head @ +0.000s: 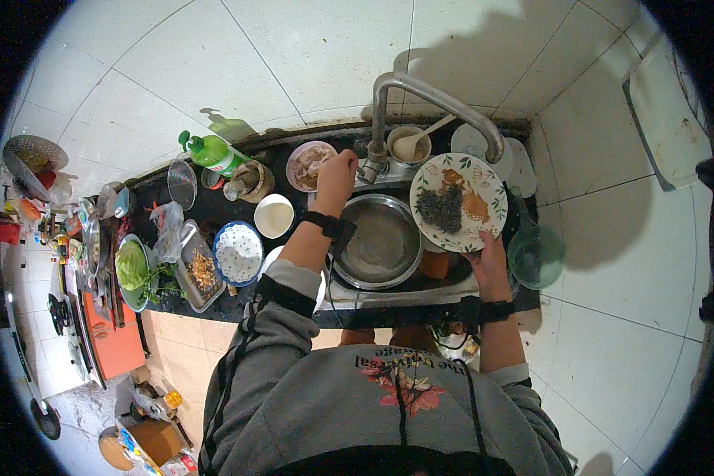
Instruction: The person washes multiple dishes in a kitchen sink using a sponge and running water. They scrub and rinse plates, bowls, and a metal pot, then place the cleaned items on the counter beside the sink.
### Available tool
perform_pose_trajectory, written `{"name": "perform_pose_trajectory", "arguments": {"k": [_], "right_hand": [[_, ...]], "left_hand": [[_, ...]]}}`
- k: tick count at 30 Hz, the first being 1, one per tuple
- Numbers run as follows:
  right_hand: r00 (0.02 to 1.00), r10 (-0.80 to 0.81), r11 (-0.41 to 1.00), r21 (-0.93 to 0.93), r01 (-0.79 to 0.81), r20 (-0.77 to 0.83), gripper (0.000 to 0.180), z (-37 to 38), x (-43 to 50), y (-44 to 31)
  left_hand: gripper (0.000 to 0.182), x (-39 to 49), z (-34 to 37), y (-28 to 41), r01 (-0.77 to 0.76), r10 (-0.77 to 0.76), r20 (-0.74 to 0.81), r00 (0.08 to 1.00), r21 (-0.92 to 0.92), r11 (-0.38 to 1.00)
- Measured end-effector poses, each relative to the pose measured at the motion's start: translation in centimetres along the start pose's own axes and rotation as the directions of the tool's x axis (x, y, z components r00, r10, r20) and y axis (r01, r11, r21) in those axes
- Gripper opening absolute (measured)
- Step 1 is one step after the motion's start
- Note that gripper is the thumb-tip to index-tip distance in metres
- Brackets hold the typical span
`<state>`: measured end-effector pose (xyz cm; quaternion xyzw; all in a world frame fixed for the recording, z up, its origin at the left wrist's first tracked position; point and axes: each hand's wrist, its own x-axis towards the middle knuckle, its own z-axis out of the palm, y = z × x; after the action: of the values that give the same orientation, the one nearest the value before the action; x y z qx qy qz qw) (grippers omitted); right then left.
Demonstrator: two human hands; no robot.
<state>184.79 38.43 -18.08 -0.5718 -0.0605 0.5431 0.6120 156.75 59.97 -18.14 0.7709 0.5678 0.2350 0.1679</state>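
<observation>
My right hand grips the lower rim of a round plate with a leaf pattern, tilted over the right part of the sink. Dark shredded matter and orange-brown sauce lie on the plate. My left hand is beside the right edge of a pink bowl of pale, pinkish food, left of the metal faucet; its fingers are bent and I cannot tell whether they hold anything. Between my arms a steel basin stands in the sink.
Behind the sink is a pot with a pale ladle. To the left stand a white bowl, a blue-rimmed plate, a metal tray, a green soap bottle and a bowl with cabbage. A green strainer is at right.
</observation>
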Motion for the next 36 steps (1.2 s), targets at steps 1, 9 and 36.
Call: {"name": "perform_pose_trajectory", "arguments": {"k": [1, 9, 36], "right_hand": [[1.0, -0.004, 1.0, 0.024, 0.003, 0.015, 0.044, 0.0, 0.1, 0.0], [1.0, -0.006, 1.0, 0.014, 0.006, -0.026, 0.042, -0.4, 0.9, 0.6], [0.999, -0.043, 0.999, -0.033, 0.042, -0.011, 0.059, -1.4, 0.5, 0.0]], "left_hand": [[0.011, -0.1, 0.2, -0.2, -0.016, 0.016, -0.011, 1.0, 0.005, 1.0], [0.016, -0.9, -0.9, 0.7, -0.011, 0.011, -0.032, 0.999, -0.018, 1.0], [0.048, -7.8, 6.1, 13.1, -0.662, 0.479, 0.694, 0.537, -0.004, 0.749]]}}
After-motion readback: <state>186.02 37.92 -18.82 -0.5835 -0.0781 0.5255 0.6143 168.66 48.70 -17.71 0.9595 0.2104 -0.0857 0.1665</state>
